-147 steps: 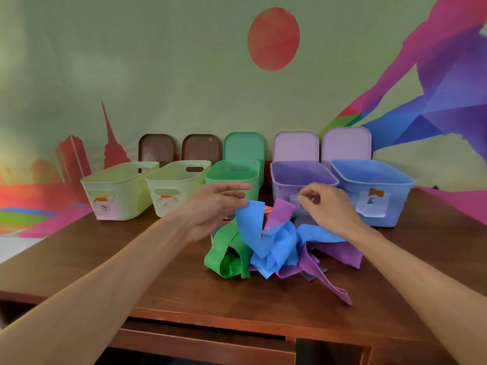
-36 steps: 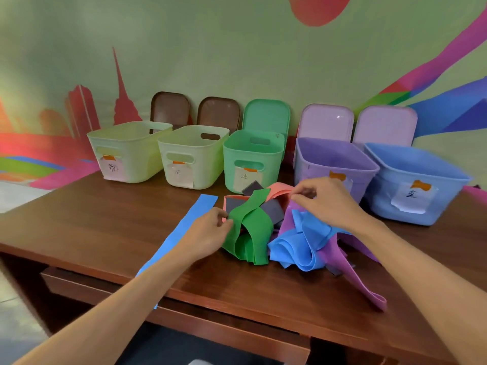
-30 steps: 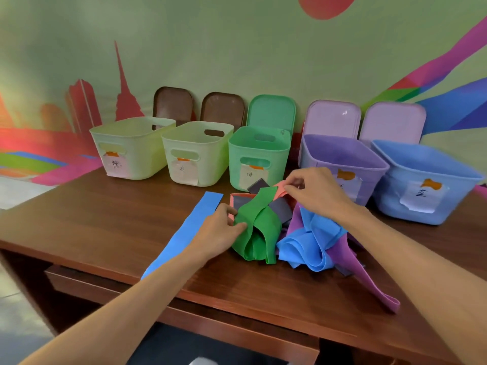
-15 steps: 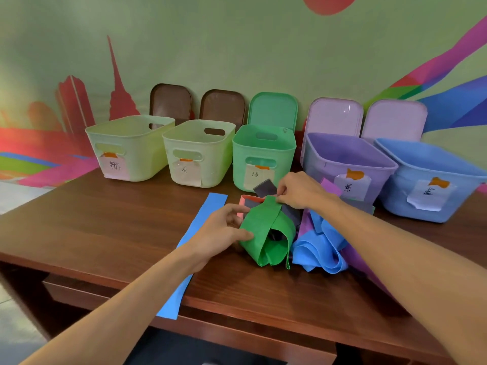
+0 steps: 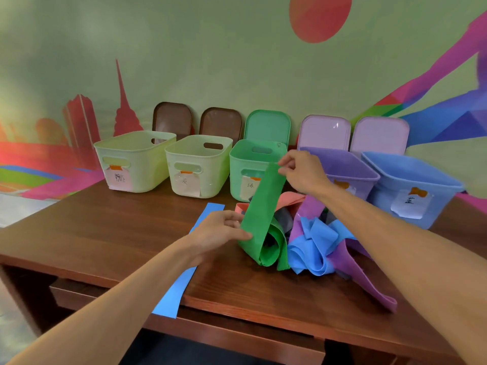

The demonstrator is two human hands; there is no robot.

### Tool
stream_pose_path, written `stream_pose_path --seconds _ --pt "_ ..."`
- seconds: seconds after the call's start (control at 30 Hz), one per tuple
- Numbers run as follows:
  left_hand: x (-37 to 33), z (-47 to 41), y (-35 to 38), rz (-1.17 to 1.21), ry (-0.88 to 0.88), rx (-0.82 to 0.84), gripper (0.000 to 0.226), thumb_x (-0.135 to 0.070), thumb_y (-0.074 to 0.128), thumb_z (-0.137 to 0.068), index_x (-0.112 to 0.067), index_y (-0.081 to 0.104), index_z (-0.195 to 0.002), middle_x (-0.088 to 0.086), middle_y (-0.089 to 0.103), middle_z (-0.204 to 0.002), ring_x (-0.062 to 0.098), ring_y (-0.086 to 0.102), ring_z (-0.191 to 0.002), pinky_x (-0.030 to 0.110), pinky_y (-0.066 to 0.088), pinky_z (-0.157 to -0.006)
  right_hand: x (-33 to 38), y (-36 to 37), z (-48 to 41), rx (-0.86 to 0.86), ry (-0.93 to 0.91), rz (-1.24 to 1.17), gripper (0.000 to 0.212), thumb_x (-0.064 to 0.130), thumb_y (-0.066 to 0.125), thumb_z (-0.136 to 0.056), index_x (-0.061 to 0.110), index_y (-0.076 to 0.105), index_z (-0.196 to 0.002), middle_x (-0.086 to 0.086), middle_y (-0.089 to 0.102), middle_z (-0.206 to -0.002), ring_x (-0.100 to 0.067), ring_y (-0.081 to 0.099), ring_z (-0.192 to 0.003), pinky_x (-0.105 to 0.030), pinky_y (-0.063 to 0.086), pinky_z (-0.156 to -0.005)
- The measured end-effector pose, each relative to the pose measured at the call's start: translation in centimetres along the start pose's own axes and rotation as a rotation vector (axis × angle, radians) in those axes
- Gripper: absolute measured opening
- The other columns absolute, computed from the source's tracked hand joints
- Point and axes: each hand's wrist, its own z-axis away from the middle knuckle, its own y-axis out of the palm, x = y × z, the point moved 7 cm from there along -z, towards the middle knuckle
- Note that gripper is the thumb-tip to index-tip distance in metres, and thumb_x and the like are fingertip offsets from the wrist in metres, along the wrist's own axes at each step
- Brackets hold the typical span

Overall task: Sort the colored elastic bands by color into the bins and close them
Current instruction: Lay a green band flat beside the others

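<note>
**Green elastic band** point(image 5: 263, 206): held up in a straight run over the table point(image 5: 105, 233). The right hand point(image 5: 303, 171) pinches its top end between thumb and forefinger. The left hand point(image 5: 218, 230) grips the lower stretch, thumb on the front, fingers hidden behind. The rest coils on the wood just near of the green bin point(image 5: 247, 159).

**Heap, right of the coil:** blue bands point(image 5: 313, 246); purple band point(image 5: 363, 277), its tail reaching close to the near edge; pink band point(image 5: 290, 200) and grey band point(image 5: 283, 216), largely covered (what lies underneath cannot be made out).

**Flat blue band** point(image 5: 174, 291): left of the heap, its middle hidden under the left forearm, its near end overhanging the near edge.

**Bins, far row, all open:** left pale bin point(image 5: 134, 162), second pale bin point(image 5: 197, 167), green bin, purple bin point(image 5: 350, 167), blue bin point(image 5: 411, 185). The handwritten labels are illegible, and the right forearm covers most of the purple bin's label.

**Lids:** leaning against the wall behind the row.

**Room:** the widest stretch of wood lies left of the flat blue band.
</note>
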Motion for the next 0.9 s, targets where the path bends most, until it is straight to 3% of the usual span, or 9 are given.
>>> stream_pose_path --seconds 0.23,0.37,0.43,0.53,0.73,0.8,0.87,0.9 --pt "-1.2 -0.8 2.6 -0.186 -0.022 0.107 0.024 -0.019 0.069 -0.085 -0.007 0.069 -0.106 -0.001 0.073 -0.102 0.009 0.069 -0.092 0.020 0.054 -0.083 0.9 -5.9 0.8 -0.281 0.031 -0.314 0.020 0.012 0.066 -0.087 0.009 0.071 -0.106 -0.003 0.070 -0.101 -0.009 0.060 -0.089 -0.020 0.046 -0.087" --pt "-4.5 -0.5 2.2 -0.142 0.094 -0.003 0.022 -0.022 0.065 -0.088 -0.009 0.070 -0.105 -0.001 0.072 -0.101 0.008 0.069 -0.087 0.015 0.053 -0.071 -2.0 -8.8 1.6 -0.444 0.152 -0.440 0.011 0.014 0.061 -0.089 0.016 0.070 -0.096 0.001 0.069 -0.093 -0.016 0.064 -0.086 -0.035 0.053 -0.088" --pt "-6.3 -0.3 1.6 -0.101 0.141 -0.060 0.022 -0.024 0.064 -0.088 -0.010 0.070 -0.104 -0.001 0.073 -0.100 0.008 0.069 -0.090 0.015 0.054 -0.075 -2.8 -10.0 1.8 -0.493 0.189 -0.481 0.008 0.015 0.058 -0.090 0.019 0.065 -0.092 0.003 0.067 -0.090 -0.021 0.066 -0.088 -0.040 0.054 -0.087" --pt "-7.5 0.0 0.7 -0.085 0.187 -0.131 0.016 -0.024 0.061 -0.090 -0.012 0.070 -0.097 0.000 0.073 -0.096 0.011 0.068 -0.089 0.013 0.054 -0.073 -3.6 -9.3 1.7 -0.456 0.226 -0.442 0.008 0.014 0.057 -0.091 0.018 0.064 -0.094 0.000 0.067 -0.093 -0.023 0.067 -0.090 -0.044 0.055 -0.085" --pt "-7.3 1.1 -1.0 -0.141 0.140 -0.170 0.021 -0.027 0.064 -0.089 -0.009 0.069 -0.098 0.005 0.073 -0.092 0.020 0.070 -0.088 0.032 0.056 -0.083 -4.7 -6.8 1.8 -0.374 0.223 -0.363 0.019 0.010 0.064 -0.089 0.006 0.069 -0.107 -0.010 0.071 -0.102 -0.025 0.069 -0.090 -0.042 0.055 -0.087" --pt "-7.2 1.9 -2.4 -0.203 0.148 -0.184 0.017 -0.028 0.065 -0.088 -0.011 0.069 -0.089 0.003 0.072 -0.082 0.014 0.069 -0.074 0.027 0.056 -0.071 -4.1 -6.1 1.6 -0.353 0.212 -0.358 0.020 0.010 0.065 -0.088 0.005 0.068 -0.107 -0.011 0.072 -0.101 -0.023 0.069 -0.084 -0.038 0.057 -0.084" --pt "-7.0 3.0 -4.1 -0.271 0.151 -0.220 0.018 -0.026 0.065 -0.088 -0.015 0.066 -0.074 -0.003 0.065 -0.067 0.002 0.061 -0.054 0.015 0.047 -0.052 -3.2 -5.2 1.4 -0.322 0.199 -0.381 0.021 0.008 0.066 -0.088 0.003 0.067 -0.108 -0.008 0.070 -0.096 -0.015 0.066 -0.068 -0.027 0.057 -0.073" --pt "-6.7 3.5 -5.1 -0.293 0.142 -0.240 0.021 -0.026 0.065 -0.087 -0.014 0.064 -0.070 -0.003 0.063 -0.065 0.000 0.059 -0.050 0.013 0.043 -0.049 -2.6 -4.6 1.2 -0.292 0.192 -0.415 0.022 0.006 0.066 -0.087 0.002 0.066 -0.108 -0.008 0.069 -0.093 -0.012 0.063 -0.063 -0.023 0.056 -0.070"
